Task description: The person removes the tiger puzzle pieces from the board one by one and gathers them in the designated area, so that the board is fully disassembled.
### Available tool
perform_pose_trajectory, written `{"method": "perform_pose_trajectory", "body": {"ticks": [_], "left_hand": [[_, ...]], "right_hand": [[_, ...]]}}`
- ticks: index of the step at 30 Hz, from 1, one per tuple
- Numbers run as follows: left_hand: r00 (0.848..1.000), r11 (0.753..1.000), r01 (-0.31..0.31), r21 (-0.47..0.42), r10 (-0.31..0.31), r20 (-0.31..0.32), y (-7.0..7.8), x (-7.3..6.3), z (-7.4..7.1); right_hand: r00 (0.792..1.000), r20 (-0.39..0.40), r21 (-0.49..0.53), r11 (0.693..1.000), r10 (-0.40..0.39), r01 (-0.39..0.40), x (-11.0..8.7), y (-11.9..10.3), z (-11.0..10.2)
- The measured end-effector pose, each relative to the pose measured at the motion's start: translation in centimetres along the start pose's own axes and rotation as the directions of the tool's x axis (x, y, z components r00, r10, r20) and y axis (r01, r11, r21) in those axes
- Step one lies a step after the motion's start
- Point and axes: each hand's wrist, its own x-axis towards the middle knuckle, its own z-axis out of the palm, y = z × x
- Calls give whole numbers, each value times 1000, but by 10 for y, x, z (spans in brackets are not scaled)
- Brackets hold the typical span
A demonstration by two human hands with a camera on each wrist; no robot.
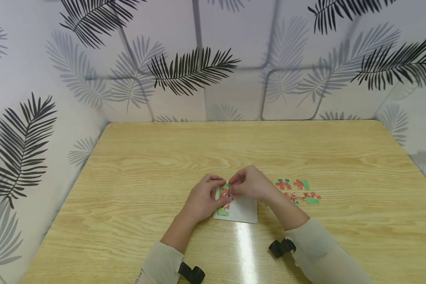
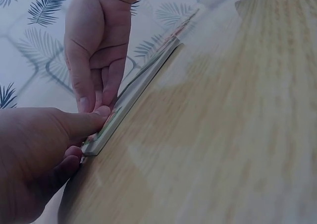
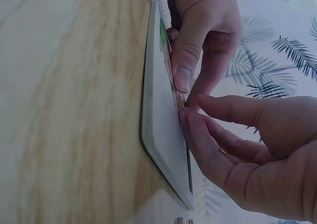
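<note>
A white puzzle board point(image 1: 244, 211) lies on the table, with joined puzzle pieces point(image 1: 223, 212) in green and orange along its left side. My left hand point(image 1: 200, 199) grips the board's left side, its thumb point(image 2: 81, 122) lying across the pieces and its other fingers at the edge. Over the upper part of the board, my right hand point(image 1: 250, 183) has curled fingers and pinches a small puzzle piece beside the joined ones. That piece is mostly hidden behind the fingertips. In the right wrist view, the right fingertips point(image 3: 184, 116) touch close to the left thumb.
Several loose puzzle pieces point(image 1: 299, 184), orange and green, lie to the right of the board in two rough rows, partly behind the right forearm. The wooden table point(image 1: 145, 157) reaches back to a leaf-patterned wall covering point(image 1: 234, 94).
</note>
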Motion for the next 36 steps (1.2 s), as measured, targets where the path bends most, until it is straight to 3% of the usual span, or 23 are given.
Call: {"method": "perform_pose_trajectory", "body": {"ticks": [13, 22, 27, 36], "left_hand": [[1000, 1000, 0, -9, 0, -30, -1, 0, 2], [1000, 999, 17, -33, -17, -22, 1, -1, 1], [999, 999, 16, -34, -17, -28, -1, -1, 1], [1000, 998, 13, -57, -14, -21, 0, 1, 2]], "right_hand": [[1000, 5, 19, 1000, 21, -21, 2, -6, 2], [996, 21, 171, 981, 87, -89, 3, -3, 1], [996, 48, 244, 967, 70, -80, 5, -1, 2], [1000, -8, 135, 991, 25, -23, 8, -3, 4]]}}
